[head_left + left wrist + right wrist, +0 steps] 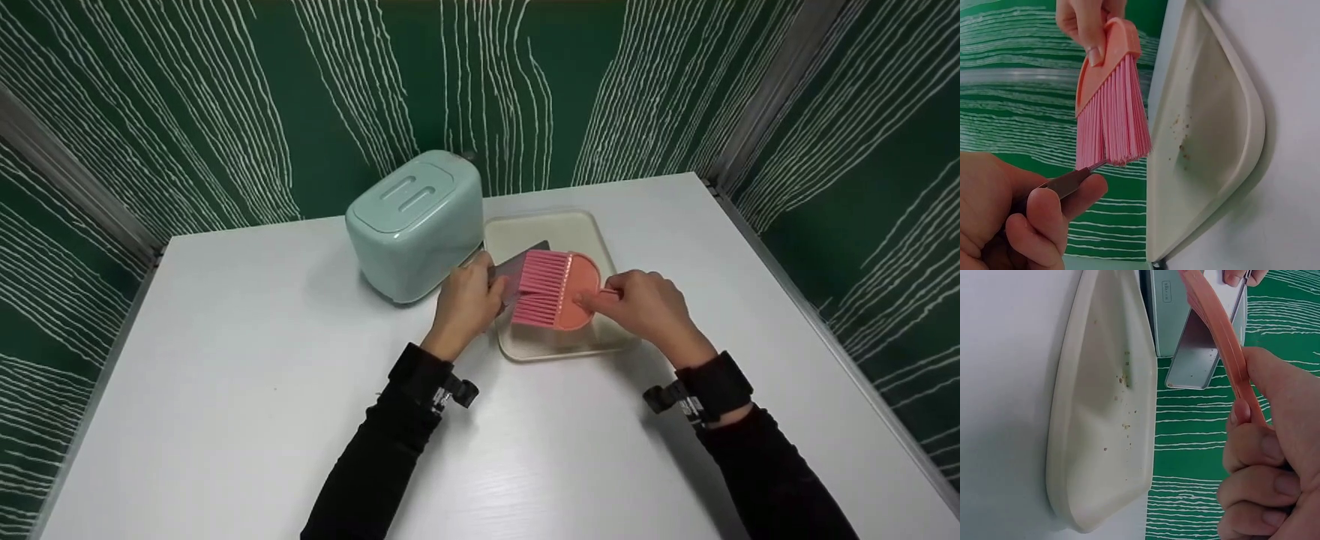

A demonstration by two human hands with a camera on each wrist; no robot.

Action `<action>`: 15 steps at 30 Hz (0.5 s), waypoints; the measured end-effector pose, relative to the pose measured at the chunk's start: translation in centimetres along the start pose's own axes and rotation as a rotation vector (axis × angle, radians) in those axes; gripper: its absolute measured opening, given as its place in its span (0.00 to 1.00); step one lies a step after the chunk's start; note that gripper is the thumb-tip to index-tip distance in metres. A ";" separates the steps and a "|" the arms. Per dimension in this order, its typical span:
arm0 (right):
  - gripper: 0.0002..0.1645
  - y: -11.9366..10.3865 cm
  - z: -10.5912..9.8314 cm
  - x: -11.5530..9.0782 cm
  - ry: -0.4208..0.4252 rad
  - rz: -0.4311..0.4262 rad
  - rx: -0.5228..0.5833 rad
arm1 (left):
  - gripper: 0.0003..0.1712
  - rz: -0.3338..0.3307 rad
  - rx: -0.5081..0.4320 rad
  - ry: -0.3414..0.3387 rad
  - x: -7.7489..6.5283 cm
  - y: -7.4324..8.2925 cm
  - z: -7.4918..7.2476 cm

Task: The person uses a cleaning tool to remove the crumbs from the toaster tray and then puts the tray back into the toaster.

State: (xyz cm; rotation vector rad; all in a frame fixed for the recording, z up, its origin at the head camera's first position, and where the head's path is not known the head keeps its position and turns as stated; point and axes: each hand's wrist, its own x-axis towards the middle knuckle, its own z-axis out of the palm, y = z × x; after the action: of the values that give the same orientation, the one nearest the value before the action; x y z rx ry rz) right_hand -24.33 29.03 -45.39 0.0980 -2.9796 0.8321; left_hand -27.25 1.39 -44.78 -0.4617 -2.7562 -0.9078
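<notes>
The pink brush hangs over the cream tray, its bristles pointing left toward a metal crumb tray, which juts out at a slant above the cream tray's far left part. Your right hand grips the brush by its handle, fingers curled round it and thumb pressed on the flat back; the right wrist view shows the orange-pink edge of the brush running up from your fist. Your left hand pinches the near end of the crumb tray between thumb and curled fingers, and in the left wrist view the bristle tips touch the thin metal edge just beyond your thumb. The cream tray lies flat on the white table with a scatter of brown crumbs on its floor. Just left of it, at the far side, stands a mint green toaster, its side close to your left hand.
</notes>
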 end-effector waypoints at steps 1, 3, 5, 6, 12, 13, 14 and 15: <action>0.39 0.1 0.0 0.1 0.004 0.006 0.001 | 0.11 0.007 0.002 0.001 0.0 0.0 0.0; 0.38 0.4 0.0 0.2 0.011 0.021 0.004 | 0.11 0.022 0.004 0.004 0.0 -0.1 -0.1; 0.38 0.5 0.0 0.3 0.013 0.038 0.011 | 0.11 0.043 0.009 0.011 -0.1 -0.1 -0.2; 0.38 0.6 0.0 0.4 0.013 0.045 0.013 | 0.11 0.055 0.013 0.016 -0.1 -0.1 -0.2; 0.39 1.2 0.0 0.6 0.005 0.089 0.005 | 0.11 0.131 0.046 0.021 -0.2 -0.3 -0.3; 0.39 1.3 0.0 0.7 0.002 0.096 0.001 | 0.11 0.141 0.051 0.021 -0.2 -0.3 -0.3; 0.39 1.4 0.0 0.7 -0.002 0.102 -0.001 | 0.11 0.147 0.052 0.018 -0.2 -0.4 -0.3; 0.39 1.5 0.1 0.7 -0.006 0.107 -0.004 | 0.11 0.154 0.053 0.018 -0.3 -0.5 -0.3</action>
State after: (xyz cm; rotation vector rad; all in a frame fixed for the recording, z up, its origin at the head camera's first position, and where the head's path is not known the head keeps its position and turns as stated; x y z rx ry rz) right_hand -25.17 30.21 -46.17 -0.0601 -3.0150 0.8370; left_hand -27.14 0.79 -44.86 -0.6421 -2.6774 -0.7960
